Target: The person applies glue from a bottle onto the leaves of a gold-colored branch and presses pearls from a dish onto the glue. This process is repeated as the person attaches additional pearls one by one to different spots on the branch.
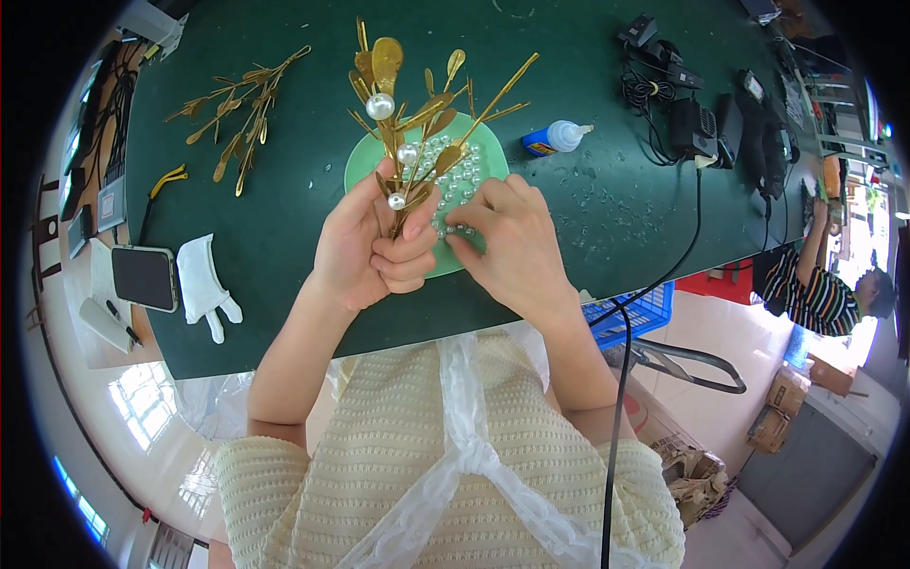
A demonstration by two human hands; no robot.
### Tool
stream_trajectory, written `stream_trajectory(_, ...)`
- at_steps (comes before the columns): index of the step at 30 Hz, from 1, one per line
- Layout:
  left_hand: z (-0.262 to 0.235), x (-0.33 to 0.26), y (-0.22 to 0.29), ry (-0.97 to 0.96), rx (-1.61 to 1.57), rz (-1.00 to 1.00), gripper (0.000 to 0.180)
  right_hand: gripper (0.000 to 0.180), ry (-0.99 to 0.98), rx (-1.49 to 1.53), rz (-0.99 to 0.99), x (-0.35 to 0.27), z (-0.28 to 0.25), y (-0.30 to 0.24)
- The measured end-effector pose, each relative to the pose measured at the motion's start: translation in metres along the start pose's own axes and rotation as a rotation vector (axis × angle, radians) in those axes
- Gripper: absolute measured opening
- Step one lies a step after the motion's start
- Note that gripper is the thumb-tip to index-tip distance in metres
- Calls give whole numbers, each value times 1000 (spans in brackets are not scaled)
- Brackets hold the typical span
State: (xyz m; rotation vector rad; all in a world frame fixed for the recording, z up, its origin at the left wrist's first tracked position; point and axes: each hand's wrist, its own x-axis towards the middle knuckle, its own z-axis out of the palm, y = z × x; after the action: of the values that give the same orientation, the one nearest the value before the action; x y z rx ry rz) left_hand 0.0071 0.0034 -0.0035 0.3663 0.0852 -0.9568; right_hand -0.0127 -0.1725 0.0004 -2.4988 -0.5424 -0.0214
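Observation:
Upright in my left hand [374,242] is a gold leafy branch [387,64], its stem gripped between thumb and curled fingers. Three white pearl beads [380,106] sit along the branch, one above another. Behind it lies a light green plate [365,156] holding many loose pearl beads [463,175]. My right hand [512,242] reaches over the plate's right side, thumb and forefinger pinched close around a small pearl bead [462,229] at the fingertips. Right of the plate, a small blue and white glue bottle [557,138] lies on its side, nozzle pointing right.
More gold branches [248,114] lie at the far left of the green table [313,85]. A phone [145,278] and a white glove [202,280] rest at the left edge. Black adapters and cables [695,128] crowd the right, one cable hanging past my right arm. Another person [825,289] works far right.

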Motion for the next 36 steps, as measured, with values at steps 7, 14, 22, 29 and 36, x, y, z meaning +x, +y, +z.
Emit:
stream_trajectory(7,2,0,0,33,25,-13,51,13,203,248,80,1,-10,5)
stream_trajectory(14,1,0,-5,37,79,-33,49,14,290,1099,354,2,-36,8)
stream_trajectory(22,-1,1,-7,49,170,-46,45,15,226,1400,413,4,-31,13)
stream_trajectory(29,1,-1,-8,85,211,-74,42,17,205,1406,416,3,-29,18)
stream_trajectory(36,2,-1,-7,84,204,-72,41,18,173,1381,410,4,-30,16)
